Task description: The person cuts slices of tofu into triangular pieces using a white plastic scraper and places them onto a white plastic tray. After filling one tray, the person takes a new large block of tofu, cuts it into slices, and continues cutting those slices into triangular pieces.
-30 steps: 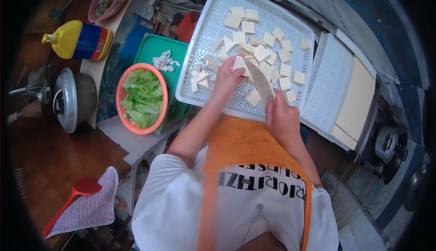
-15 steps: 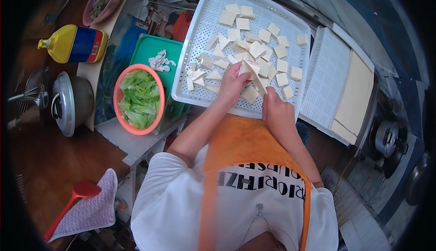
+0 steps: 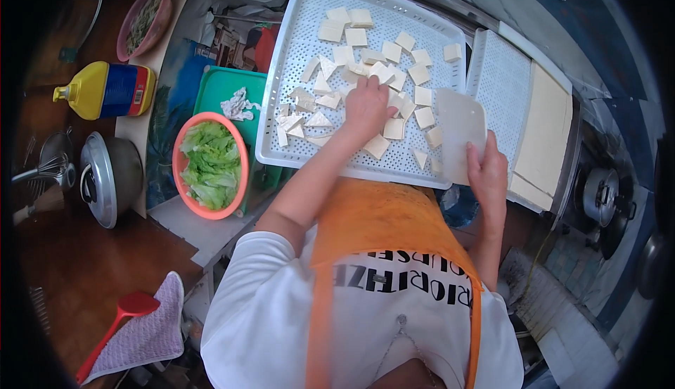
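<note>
Cut pieces of tofu (image 3: 419,74), some square and some triangular, lie in a large white perforated tray (image 3: 273,100). My left hand (image 3: 367,107) is down among the heaped pieces near the middle, fingers stretched onto them and thumb apart; its fingertips touch tofu, and what lies beneath them is hidden. At the tray's right side, my right hand (image 3: 488,171) grips a broad, pale, cleaver-shaped blade (image 3: 460,130), held up over the tray's edge. Its handle is hidden in my fist. A small tofu triangle (image 3: 420,158) lies just left of the blade.
Left of the tray, an orange bowl of lettuce (image 3: 211,167) stands by a green tray (image 3: 214,92) with crumpled white paper. Further left are a lidded pot (image 3: 105,171) and a yellow jug (image 3: 88,92). A second white tray (image 3: 496,107) with pale sheets adjoins on the right.
My left hand has let go of the piece it held with the blade against it and moved up-left into the heap. My right hand has carried the blade right, turning its flat side upward.
</note>
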The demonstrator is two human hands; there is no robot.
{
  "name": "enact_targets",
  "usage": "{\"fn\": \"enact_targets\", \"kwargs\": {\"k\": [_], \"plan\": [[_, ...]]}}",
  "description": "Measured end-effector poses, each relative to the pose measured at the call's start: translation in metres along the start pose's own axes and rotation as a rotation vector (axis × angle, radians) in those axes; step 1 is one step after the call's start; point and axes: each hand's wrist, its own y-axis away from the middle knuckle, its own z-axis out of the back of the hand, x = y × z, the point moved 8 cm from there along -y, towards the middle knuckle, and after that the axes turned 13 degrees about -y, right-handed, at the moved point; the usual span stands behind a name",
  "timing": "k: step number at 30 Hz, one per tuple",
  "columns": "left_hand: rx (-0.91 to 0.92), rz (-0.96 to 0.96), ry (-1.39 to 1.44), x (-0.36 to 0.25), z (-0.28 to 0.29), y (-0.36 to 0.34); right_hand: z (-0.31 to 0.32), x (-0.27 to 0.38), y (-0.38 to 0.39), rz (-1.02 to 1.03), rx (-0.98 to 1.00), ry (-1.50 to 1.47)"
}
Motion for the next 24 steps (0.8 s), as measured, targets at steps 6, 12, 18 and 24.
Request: {"fn": "enact_targets", "kwargs": {"k": [6, 12, 18, 24], "plan": [[0.025, 0.196, 0.62, -0.01, -0.008, 0.003, -0.025, 0.022, 0.017, 0.108, -0.063, 0.094], [0.1, 0.409, 1.563, -0.007, -0.04, 0.012, -0.046, 0.056, 0.021, 0.24, 0.018, 0.13], [0.205, 0.392, 1.591, -0.011, -0.036, 0.016, -0.052, 0.062, 0.022, 0.27, 0.048, 0.172], [0.237, 0.402, 1.554, -0.015, -0.041, 0.018, -0.057, 0.056, 0.026, 0.263, 0.062, 0.209]]}}
